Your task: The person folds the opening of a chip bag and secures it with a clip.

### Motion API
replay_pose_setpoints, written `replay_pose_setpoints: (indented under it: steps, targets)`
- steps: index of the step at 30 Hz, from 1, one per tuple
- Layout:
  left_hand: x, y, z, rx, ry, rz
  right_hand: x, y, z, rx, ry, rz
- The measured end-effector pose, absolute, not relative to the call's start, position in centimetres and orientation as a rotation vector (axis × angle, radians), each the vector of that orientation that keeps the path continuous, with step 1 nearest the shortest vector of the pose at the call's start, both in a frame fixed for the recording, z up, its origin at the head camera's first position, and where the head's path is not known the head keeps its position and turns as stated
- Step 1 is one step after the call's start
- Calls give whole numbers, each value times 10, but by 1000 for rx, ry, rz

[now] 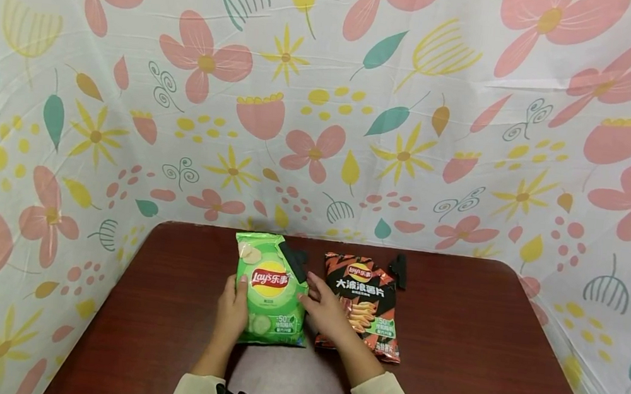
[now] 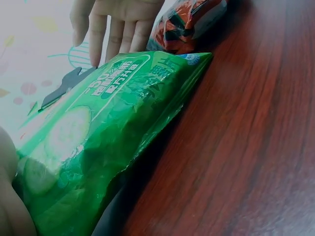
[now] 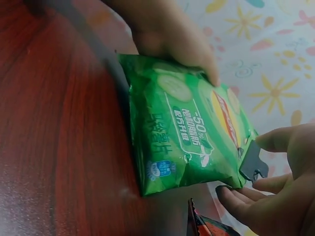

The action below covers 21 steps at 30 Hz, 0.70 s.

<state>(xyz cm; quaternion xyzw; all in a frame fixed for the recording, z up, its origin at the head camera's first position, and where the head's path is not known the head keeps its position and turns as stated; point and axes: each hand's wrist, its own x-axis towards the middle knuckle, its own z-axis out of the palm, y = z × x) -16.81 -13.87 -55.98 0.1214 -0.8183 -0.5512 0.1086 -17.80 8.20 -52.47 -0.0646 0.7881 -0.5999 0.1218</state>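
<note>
A green Lay's potato chip bag (image 1: 268, 300) leans up off the brown table, with pictured cucumber slices on its front. At the bag's left side, my left hand (image 1: 232, 308) holds it, thumb across the front. A black bag clip (image 1: 292, 262) sits slantwise over the upper right corner. Around the clip's lower end are the fingers of my right hand (image 1: 330, 309), pinching it; the right wrist view shows a fingertip (image 3: 266, 140) on the clip and others below it. The back of the bag is hidden.
To the right lies a black and orange Lay's chip bag (image 1: 361, 303), partly under my right forearm. Another black clip (image 1: 399, 271) rests beside its upper right corner. Behind the table (image 1: 467, 338) hangs a flower-patterned cloth (image 1: 325, 96).
</note>
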Motion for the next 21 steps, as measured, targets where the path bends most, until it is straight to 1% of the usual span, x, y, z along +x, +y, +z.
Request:
replay_pose_setpoints:
  steps: [6,12,21]
  targets:
    - [-171,-143,-560,393,-2456,-1594,-173,79,-525,-211,2315,-1688]
    - [-175,-147,-560,407,-2517,-1575,-171,74,-532,-302,2408,-1624]
    - [-180,-152,-559,357,-2582,-1573,-168,71,-536,-347,2474,-1489]
